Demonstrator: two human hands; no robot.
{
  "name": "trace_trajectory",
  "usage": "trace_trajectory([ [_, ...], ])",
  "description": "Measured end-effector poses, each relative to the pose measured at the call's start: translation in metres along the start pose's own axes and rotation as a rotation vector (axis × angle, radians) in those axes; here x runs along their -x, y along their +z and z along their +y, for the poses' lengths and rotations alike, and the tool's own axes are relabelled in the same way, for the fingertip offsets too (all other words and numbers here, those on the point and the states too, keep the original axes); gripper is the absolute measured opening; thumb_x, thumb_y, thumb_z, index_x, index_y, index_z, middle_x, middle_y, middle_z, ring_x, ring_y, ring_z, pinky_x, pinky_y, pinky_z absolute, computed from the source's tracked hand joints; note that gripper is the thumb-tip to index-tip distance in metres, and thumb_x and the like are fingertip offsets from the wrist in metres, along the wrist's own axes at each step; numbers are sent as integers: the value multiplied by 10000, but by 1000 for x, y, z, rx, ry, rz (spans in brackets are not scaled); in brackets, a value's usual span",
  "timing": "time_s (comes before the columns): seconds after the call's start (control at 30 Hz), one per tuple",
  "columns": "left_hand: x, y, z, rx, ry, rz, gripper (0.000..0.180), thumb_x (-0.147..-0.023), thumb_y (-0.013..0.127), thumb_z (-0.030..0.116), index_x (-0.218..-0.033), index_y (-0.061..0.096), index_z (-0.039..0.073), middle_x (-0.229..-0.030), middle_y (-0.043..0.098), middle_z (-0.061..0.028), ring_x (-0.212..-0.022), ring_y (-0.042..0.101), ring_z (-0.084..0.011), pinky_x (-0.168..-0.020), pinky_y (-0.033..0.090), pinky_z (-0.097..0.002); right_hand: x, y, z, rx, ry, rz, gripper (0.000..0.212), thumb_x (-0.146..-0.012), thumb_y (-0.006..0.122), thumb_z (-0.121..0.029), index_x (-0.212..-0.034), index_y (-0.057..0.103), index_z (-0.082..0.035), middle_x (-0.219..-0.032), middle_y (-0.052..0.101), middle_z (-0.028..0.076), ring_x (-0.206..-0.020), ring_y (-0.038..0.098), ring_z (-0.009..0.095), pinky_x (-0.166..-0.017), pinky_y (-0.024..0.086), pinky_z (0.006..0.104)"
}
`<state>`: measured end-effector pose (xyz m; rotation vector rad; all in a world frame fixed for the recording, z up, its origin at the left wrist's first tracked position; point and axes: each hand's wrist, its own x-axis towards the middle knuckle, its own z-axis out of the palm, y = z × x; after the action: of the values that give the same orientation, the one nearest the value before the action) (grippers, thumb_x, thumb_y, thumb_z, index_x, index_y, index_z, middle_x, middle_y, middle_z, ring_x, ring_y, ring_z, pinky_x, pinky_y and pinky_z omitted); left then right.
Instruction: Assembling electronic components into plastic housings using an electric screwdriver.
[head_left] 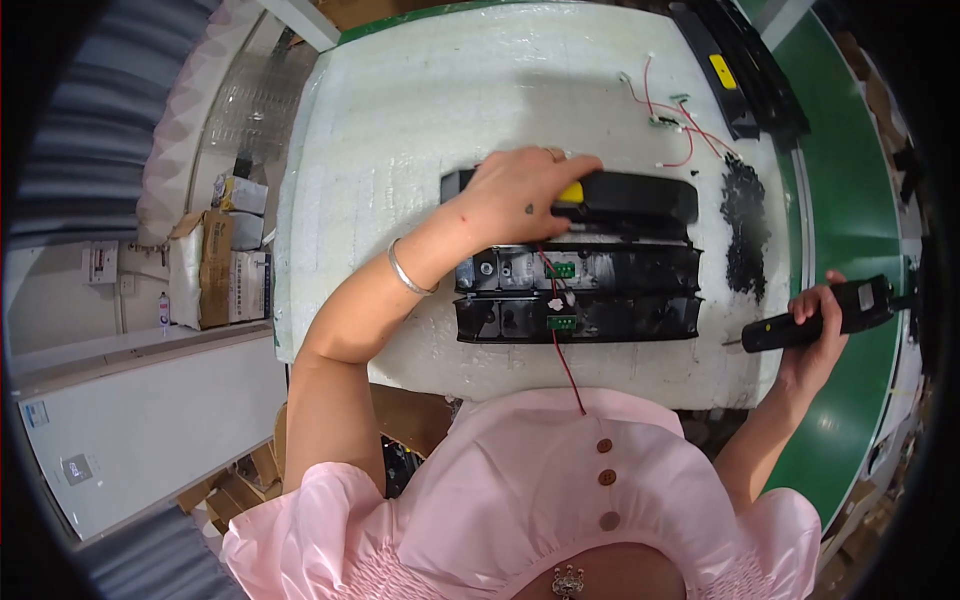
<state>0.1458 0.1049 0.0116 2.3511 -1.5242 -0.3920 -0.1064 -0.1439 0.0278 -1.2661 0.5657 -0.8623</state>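
My left hand (525,195) reaches over a long black plastic casing (640,204) with a yellow patch (571,193) on it. Thumb and fingers bracket the casing from its near and far sides. Just below lie two open black housings: the upper housing (630,270) and the lower housing (630,320). Each shows a small green connector, and a red wire (566,365) trails from them toward my pink top. Off to the right, my right hand (822,325) is wrapped around a black electric screwdriver (775,334), its thin bit pointing left.
White foam padding (400,110) covers the worktable. Thin red wires with small green boards (665,121) lie at the far right, near more black casings (735,70). A black smear (743,230) marks the padding's right side. Cardboard boxes (210,265) stand at left.
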Motion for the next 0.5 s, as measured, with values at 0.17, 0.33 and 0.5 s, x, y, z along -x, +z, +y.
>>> trace_trajectory([
  [0.17,7,-2,-25,31,-6,212,649,-670,754,216,-1257,491,137,-982,611,-118,-926,584,-314,-772,478,-382,-3,0,-5,-26,-7,-4,322,-848,569,-90,-1114,447,43,-692,424,27,-609,417,104,-593,378,251],
  [0.33,15,3,-14,17,-138,195,691,-603,773,167,-1241,508,148,-896,606,-112,-859,591,-318,-730,486,-391,-4,19,-6,39,-24,17,314,-829,573,-64,-1096,450,46,-678,422,28,-596,423,116,-582,382,255],
  [0.5,58,-34,-51,85,-265,471,707,-609,749,100,-1273,511,135,-1114,624,-134,-913,635,-253,-745,501,-335,6,-4,-11,-11,-44,42,321,-827,551,-72,-1102,437,47,-652,415,35,-574,416,121,-565,371,257],
])
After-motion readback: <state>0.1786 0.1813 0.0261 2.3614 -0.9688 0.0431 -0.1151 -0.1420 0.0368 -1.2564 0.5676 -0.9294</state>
